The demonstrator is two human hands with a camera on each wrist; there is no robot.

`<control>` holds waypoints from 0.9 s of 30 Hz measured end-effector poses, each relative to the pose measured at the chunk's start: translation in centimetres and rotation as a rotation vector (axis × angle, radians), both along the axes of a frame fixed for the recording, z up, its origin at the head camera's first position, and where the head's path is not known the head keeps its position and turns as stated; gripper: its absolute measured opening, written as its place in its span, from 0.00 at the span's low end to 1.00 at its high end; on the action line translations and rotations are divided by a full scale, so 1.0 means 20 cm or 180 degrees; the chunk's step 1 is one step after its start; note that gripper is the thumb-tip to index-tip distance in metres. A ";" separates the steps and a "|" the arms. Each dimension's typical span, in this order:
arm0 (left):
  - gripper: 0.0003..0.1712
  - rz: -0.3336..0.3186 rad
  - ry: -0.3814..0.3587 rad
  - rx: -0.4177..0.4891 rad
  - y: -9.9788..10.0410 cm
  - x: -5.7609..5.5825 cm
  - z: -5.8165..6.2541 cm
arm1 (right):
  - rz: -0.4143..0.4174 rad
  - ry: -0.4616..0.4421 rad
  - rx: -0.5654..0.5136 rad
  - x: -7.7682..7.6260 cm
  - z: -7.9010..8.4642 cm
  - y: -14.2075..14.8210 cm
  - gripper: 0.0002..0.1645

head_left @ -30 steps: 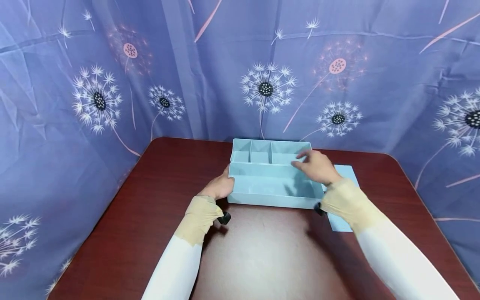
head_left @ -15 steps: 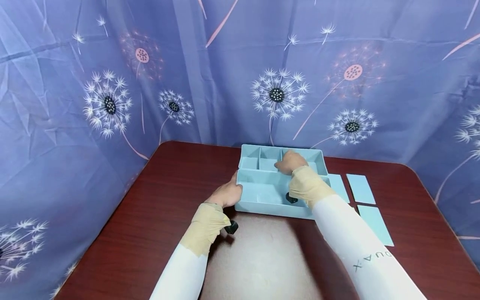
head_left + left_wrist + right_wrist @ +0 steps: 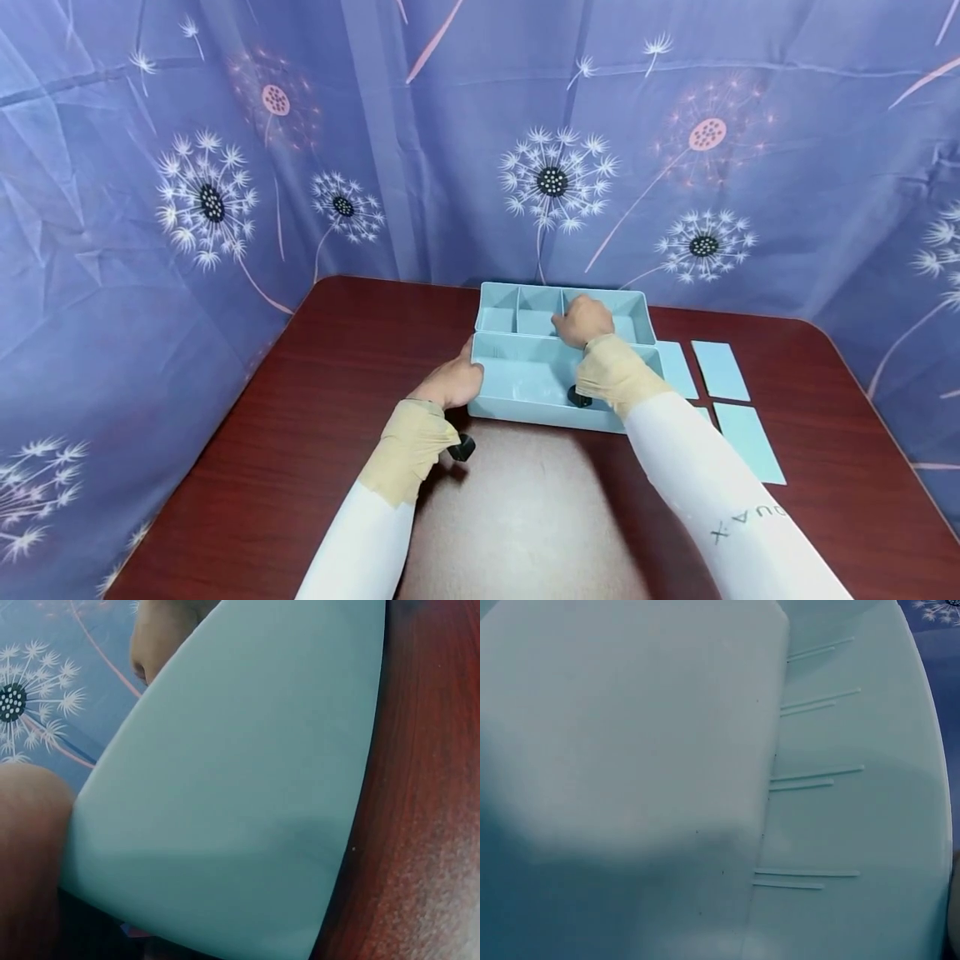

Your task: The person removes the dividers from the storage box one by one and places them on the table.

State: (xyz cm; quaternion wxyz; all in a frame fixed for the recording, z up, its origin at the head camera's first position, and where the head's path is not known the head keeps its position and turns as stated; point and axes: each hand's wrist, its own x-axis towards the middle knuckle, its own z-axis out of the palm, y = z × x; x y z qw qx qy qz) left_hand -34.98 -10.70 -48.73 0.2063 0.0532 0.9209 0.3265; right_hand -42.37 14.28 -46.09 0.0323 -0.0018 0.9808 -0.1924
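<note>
Two light blue plastic organizer boxes stand one behind the other on the table. My left hand (image 3: pixel 448 381) grips the left end of the long front box (image 3: pixel 517 379), whose side wall fills much of the left wrist view. Behind it, the rear box (image 3: pixel 498 308) has upright dividers making several compartments. My right hand (image 3: pixel 585 321) reaches down into the rear box and straddles its right divider (image 3: pixel 562 298), thumb to the left of it. Those fingertips are hidden. Raised slot ridges (image 3: pixel 817 776) line the front box's wall in the right wrist view.
Flat light blue panels lie right of the boxes: one at the back right (image 3: pixel 721 371), one nearer the front (image 3: pixel 749 442), and others partly hidden by the box and my arm. The dark red table (image 3: pixel 337 367) meets a blue dandelion-print curtain (image 3: pixel 450 208) at the back.
My right hand has moved left and down from above the rear box's right compartment to its divider. My left hand keeps its place on the front box.
</note>
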 end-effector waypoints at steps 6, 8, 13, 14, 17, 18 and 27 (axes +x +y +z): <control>0.40 0.0017 -0.0030 0.0038 -0.01 0.01 0.00 | -0.0016 0.0049 -0.0112 0.00 -0.01 0.00 0.27; 0.40 0.0017 -0.0020 0.0031 -0.01 0.01 0.00 | -0.0029 0.0057 -0.0150 0.00 -0.02 0.00 0.27; 0.40 0.0029 0.0006 0.0039 -0.02 0.01 0.00 | -0.0046 0.0164 -0.0203 0.00 -0.03 0.01 0.26; 0.40 0.0027 0.0007 0.0044 -0.02 0.01 0.00 | -0.0037 0.0188 -0.0205 0.00 -0.03 0.01 0.25; 0.40 0.0021 0.0011 0.0045 -0.02 0.01 0.01 | -0.0039 0.0232 -0.0231 0.00 -0.03 0.02 0.25; 0.40 0.0027 0.0005 0.0051 -0.02 0.01 0.01 | -0.0099 0.0266 -0.0331 0.00 -0.03 0.02 0.24; 0.41 0.0036 -0.0034 0.0166 -0.02 0.00 0.02 | -0.0862 0.0521 -0.2040 0.01 0.10 0.06 0.23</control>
